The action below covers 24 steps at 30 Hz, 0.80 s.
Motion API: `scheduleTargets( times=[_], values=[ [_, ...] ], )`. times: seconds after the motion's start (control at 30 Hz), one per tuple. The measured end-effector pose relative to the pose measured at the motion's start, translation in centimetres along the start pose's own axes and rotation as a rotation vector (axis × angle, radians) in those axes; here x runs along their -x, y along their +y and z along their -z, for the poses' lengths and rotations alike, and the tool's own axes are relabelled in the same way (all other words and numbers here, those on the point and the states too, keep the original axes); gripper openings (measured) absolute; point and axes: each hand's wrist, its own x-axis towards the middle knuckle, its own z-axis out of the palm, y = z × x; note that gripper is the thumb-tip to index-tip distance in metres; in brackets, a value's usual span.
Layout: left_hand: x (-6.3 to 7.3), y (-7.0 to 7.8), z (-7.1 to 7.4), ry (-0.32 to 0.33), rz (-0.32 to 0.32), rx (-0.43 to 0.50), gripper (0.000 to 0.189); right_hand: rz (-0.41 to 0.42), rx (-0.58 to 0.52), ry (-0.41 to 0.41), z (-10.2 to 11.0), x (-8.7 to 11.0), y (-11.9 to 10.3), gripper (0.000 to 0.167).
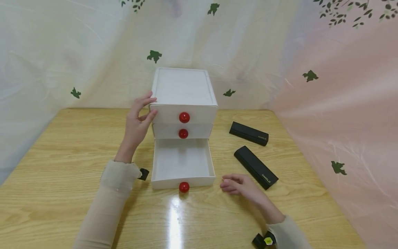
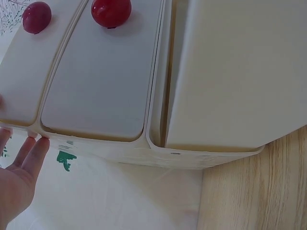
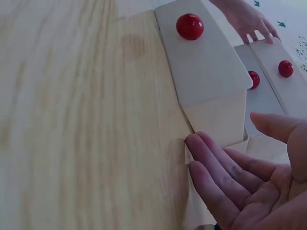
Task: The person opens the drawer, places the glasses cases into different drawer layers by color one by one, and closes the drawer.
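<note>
A white drawer cabinet point(image 1: 183, 86) with three drawers and round red knobs stands on the table. Its bottom drawer point(image 1: 183, 181) is pulled out, baring a white inner floor; the upper two are closed. At the cabinet's top left front corner, my left hand point(image 1: 138, 119) touches with fairly straight fingers along the side and top edge, the thumb on the front. Fingertips point(image 2: 41, 148) of that hand meet the side wall in the left wrist view. My right hand point(image 1: 240, 188), fingers relaxed and holding nothing, is right of the pulled-out drawer, palm toward it.
Two long black cases point(image 1: 248, 133) with gold lettering lie right of the cabinet, the nearer case point(image 1: 256, 167) just beyond my right hand. Behind the wooden table point(image 1: 74, 155) hangs a pale curtain point(image 1: 105, 52) with green leaf prints; it continues down the right side.
</note>
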Motion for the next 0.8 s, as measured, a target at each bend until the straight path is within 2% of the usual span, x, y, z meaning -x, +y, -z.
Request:
scheduleTargets(
  times=[0.2,0.33,0.57,0.67,0.8],
  values=[
    [0.0,-0.1,0.0,-0.003,0.004,0.002,0.034,0.051,0.145,0.083,0.6,0.2,-0.3,0.051],
    [0.1,-0.1,0.0,-0.002,0.000,-0.015,0.034,0.061,0.240,0.179,0.9,0.4,-0.7,0.048],
    [0.0,-0.1,0.0,-0.003,-0.007,-0.020,0.034,0.113,0.518,0.359,2.0,0.4,-1.7,0.041],
    [0.0,-0.1,0.0,-0.007,-0.001,-0.026,0.035,0.141,0.602,0.398,2.8,0.4,-1.9,0.039],
    [0.0,-0.1,0.0,-0.010,0.003,-0.026,0.035,0.164,0.712,0.410,4.1,0.3,-1.8,0.042]
  ],
)
